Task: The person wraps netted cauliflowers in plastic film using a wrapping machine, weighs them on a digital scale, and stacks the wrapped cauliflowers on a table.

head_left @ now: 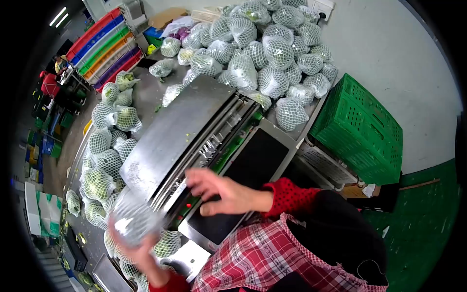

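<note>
My left hand [138, 250], smeared by motion, holds a film-wrapped vegetable [134, 219] at the lower left. Its shiny film is blurred, and the vegetable's exact kind cannot be made out. Over the front of a film-wrapping machine [170, 131], my right hand [221, 193] is held with fingers apart and nothing in it. The machine has a metal top, rollers along its middle and a dark flat plate [255, 158] on the near side. Beside my left hand lie several pale green vegetables [97, 185] in white foam nets.
A large heap of net-sleeved, wrapped vegetables [277, 53] covers the table's far end. Green crates [360, 126] are stacked on the right by the wall. Coloured crates [102, 48] form a stack at the upper left. A person in red [50, 85] is in the left background. A metal tray [111, 275] lies lower left.
</note>
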Motion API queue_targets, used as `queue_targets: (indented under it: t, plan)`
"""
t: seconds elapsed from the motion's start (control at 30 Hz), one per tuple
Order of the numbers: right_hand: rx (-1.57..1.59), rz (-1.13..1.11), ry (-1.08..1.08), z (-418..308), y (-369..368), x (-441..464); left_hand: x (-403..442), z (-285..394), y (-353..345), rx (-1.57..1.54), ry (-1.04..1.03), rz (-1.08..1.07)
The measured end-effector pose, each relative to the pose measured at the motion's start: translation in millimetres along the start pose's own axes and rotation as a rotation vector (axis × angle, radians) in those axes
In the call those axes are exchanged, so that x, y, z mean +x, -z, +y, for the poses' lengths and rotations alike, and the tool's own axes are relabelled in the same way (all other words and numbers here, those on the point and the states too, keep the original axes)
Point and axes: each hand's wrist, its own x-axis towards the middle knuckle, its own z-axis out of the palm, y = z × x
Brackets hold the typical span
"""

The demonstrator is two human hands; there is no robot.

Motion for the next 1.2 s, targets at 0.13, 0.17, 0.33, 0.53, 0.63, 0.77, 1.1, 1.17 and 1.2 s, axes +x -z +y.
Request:
queue_targets:
  t: [0.13, 0.17, 0.33, 0.53, 0.63, 0.77, 1.1, 1.17, 1.2]
  plan:
    - [0.135, 0.355, 0.059, -22.5, 110.6, -13.2, 14.3, 98.2, -192.0, 0.015, -0.434, -0.445]
    - [0.371, 0.405, 0.054, -22.0, 153.7, -30.1, 15.7, 100.0, -207.0, -0.080, -0.403, -0.526]
    - [0.113, 0.871, 0.201, -72.9, 308.9, -82.0, -0.1, 64.9, -233.4, -0.021, -0.222, -0.654]
    - [0.327, 1.016, 0.308, -70.5, 437.8, -79.4, -7.1, 52.8, -240.7, -0.024, 0.082, -0.634]
    - [-0.260, 1.374, -0.116, -22.5, 492.5, -78.1, -8.1, 58.8, -246.5, 0.015, 0.094, -0.645]
    - [-0.805, 1.369, 0.036, -15.0, 468.0, -48.8, -3.7, 52.5, -240.4, 0.042, 0.033, -0.597]
    - [-1.414, 1.049, 0.103, 0.2, 492.4, -74.4, -70.1, -48.0, -40.2, 0.736, 0.116, 0.474]
    - [-1.201, 1.118, 0.049, -1.0, 439.7, -82.6, -99.4, -75.0, 39.7, 0.907, 0.336, 0.542]
    - [-1.273, 1.071, 0.032, -2.3, 419.3, -83.5, -111.1, -78.3, 62.2, 1.040, 0.469, 0.480]
